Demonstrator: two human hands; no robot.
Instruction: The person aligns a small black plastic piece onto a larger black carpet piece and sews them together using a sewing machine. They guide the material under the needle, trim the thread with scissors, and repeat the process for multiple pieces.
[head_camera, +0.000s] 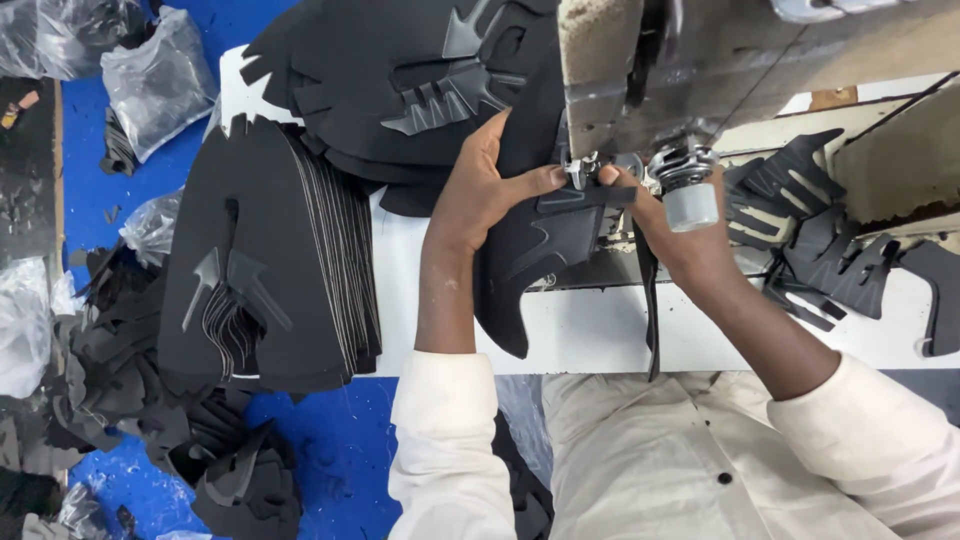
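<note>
While both hands press at the needle, grip status reads as follows. Left hand (480, 190): fingers spread flat, thumb forward, pinning the black shoe-upper piece (545, 250) to the machine bed; pressing w/ thumb pinch at the edge, not clenched. Right hand (670, 225): fingertips pinching the same piece right by the presser foot (580, 170), partly hidden behind the machine's knob (690, 205).

Piece location: under the sewing machine head (640, 70), its tail hanging over the tabletop (600, 330) edge toward the person's lap.

Progress, by judgement: one piece mid-stitch; seam extent not visible, so can't tell how much of it is sewn. Large stack of black uppers w/ grey trim (270, 270) lies left of the hands, another heap (400, 80) behind. Small grey pronged trim pcs (830, 250) spread at right. Scraps and plastic bags (160, 75) on blue floor (340, 440). Which stack is finished vs. pending: cannot tell.
</note>
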